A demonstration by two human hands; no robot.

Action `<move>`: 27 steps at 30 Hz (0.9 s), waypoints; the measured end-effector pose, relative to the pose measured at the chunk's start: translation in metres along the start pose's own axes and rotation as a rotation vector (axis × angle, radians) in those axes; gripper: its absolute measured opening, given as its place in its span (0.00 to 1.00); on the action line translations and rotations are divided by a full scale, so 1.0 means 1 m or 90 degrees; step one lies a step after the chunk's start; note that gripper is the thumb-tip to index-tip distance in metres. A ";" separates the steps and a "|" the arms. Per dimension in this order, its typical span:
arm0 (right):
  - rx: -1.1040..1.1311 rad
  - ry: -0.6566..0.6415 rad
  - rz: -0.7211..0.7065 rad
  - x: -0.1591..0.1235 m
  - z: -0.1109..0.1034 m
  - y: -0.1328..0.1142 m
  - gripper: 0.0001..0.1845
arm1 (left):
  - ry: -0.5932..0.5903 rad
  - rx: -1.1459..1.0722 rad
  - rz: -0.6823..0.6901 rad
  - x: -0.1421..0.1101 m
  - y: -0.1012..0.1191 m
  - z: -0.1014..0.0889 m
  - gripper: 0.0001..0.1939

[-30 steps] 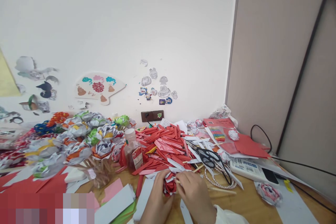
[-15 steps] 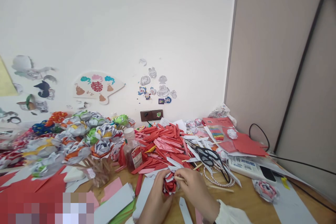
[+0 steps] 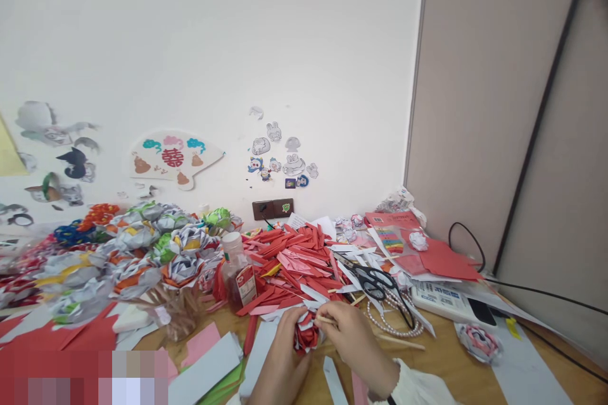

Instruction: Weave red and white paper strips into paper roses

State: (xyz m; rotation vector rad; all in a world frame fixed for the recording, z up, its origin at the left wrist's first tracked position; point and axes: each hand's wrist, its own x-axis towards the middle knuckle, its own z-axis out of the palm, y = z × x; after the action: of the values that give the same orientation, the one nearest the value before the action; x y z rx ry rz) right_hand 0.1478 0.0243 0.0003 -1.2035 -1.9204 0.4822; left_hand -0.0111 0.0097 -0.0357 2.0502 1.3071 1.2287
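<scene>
Left hand [image 3: 284, 347] curled around the red-and-white folded-paper rosette [image 3: 306, 336], right hand [image 3: 350, 333] pinching a slim pale wooden stick [image 3: 325, 319], press lightly where its tip seemingly touches.

On the white wall [image 3: 332, 44] facing me, a fan-shaped cutout [image 3: 204, 156] hangs left of cartoon stickers [image 3: 294, 166], themselves above a dark socket plate [image 3: 273, 209]. To my right, a black cable [image 3: 546, 292] trails.
</scene>
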 end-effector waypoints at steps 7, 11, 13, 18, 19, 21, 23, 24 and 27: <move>-0.097 0.046 -0.081 -0.001 0.001 0.006 0.05 | -0.001 0.001 0.002 0.000 -0.002 0.000 0.30; -0.201 0.135 -0.204 -0.006 0.009 0.010 0.07 | 0.018 0.003 0.007 0.001 -0.004 0.003 0.29; -0.228 0.162 -0.239 -0.009 0.013 0.010 0.11 | 0.023 0.000 0.007 0.000 -0.005 0.004 0.29; -0.249 0.196 -0.268 -0.011 0.021 0.010 0.16 | 0.027 0.001 0.011 -0.002 -0.004 0.004 0.29; -0.254 0.197 -0.275 -0.011 0.022 0.010 0.16 | 0.029 0.001 0.011 -0.002 -0.003 0.003 0.29; -0.269 0.196 -0.285 -0.010 0.022 0.011 0.16 | 0.032 0.003 0.008 -0.002 0.000 0.002 0.28; -0.286 0.204 -0.294 -0.009 0.022 0.011 0.17 | 0.032 0.006 0.006 -0.001 0.003 0.001 0.27; -0.292 0.210 -0.298 -0.009 0.021 0.010 0.18 | 0.033 0.009 0.009 0.000 0.004 0.001 0.27; -0.292 0.235 -0.298 -0.010 0.020 0.008 0.21 | 0.047 0.019 0.022 0.000 0.002 0.002 0.27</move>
State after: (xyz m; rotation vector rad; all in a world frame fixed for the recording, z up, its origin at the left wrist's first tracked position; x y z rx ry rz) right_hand 0.1385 0.0213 -0.0209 -0.9727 -1.9455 -0.4208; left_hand -0.0084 0.0093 -0.0350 2.0741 1.3371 1.3192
